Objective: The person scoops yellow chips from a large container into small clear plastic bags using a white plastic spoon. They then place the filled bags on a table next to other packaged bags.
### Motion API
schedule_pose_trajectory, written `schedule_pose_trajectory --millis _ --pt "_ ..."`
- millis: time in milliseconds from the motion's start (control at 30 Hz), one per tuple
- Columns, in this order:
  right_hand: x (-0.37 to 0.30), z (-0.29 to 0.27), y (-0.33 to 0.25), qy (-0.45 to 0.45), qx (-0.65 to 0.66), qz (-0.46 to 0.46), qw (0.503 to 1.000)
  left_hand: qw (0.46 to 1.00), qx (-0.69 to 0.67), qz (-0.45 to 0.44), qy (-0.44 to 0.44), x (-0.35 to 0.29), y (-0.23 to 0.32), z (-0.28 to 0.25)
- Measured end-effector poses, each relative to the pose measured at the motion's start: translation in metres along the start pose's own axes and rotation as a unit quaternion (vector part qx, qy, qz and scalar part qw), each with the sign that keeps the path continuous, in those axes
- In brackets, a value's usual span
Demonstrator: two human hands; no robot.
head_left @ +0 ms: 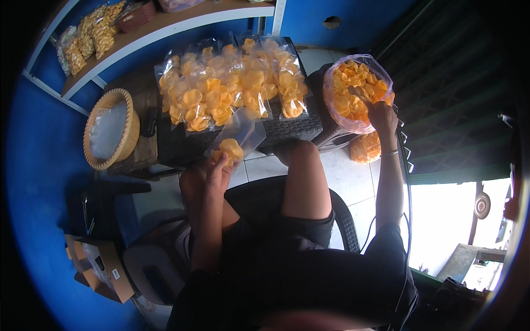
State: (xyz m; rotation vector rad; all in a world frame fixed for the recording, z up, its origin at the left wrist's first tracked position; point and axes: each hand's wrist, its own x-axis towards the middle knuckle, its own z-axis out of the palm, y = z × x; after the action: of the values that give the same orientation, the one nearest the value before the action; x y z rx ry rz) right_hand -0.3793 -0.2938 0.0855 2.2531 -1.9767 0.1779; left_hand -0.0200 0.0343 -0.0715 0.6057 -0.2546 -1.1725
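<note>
Over my left knee, my left hand [220, 172] is closed on a clear plastic bag [245, 131] with a few round orange crackers [228, 150] at its bottom. The bag's upper part slants away toward the table. At the far right, my right hand [382, 115] reaches into a large pinkish plastic bag [359, 126] full of loose orange crackers [351, 74]. Its fingers stretch out over the crackers, and their tips are hard to make out. Several filled clear bags of crackers [212, 99] lie side by side on the dark woven-look table [292, 132] in front of me.
A wicker basket [132, 132] holding clear plastic bags stands left of the table. Another bag of crackers [365, 148] sits below the pinkish one. A shelf [165, 28] with packed snacks runs along the blue wall. An opened cardboard box [118, 270] stands at lower left, beside a dark chair [154, 270].
</note>
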Motion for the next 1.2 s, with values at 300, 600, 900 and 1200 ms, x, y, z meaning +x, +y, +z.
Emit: schedule_pose_trajectory --millis 300,600,900,1200 --pt "-0.006 0.019 0.001 0.098 -0.066 -0.041 0.992 1.000 0.003 0.008 -0.003 -0.001 0.002 0.004" --pt "-0.005 0.009 0.011 0.106 -0.027 0.032 0.993 1.000 0.000 0.019 -0.019 0.000 0.002 0.004" --pt "0.006 0.001 0.027 0.029 0.289 0.088 0.953 1.000 -0.006 0.009 -0.002 -0.001 0.002 0.005" --pt "-0.081 -0.090 -0.070 -0.159 0.585 -0.010 0.795 0.999 0.001 0.037 0.020 -0.005 0.003 0.019"
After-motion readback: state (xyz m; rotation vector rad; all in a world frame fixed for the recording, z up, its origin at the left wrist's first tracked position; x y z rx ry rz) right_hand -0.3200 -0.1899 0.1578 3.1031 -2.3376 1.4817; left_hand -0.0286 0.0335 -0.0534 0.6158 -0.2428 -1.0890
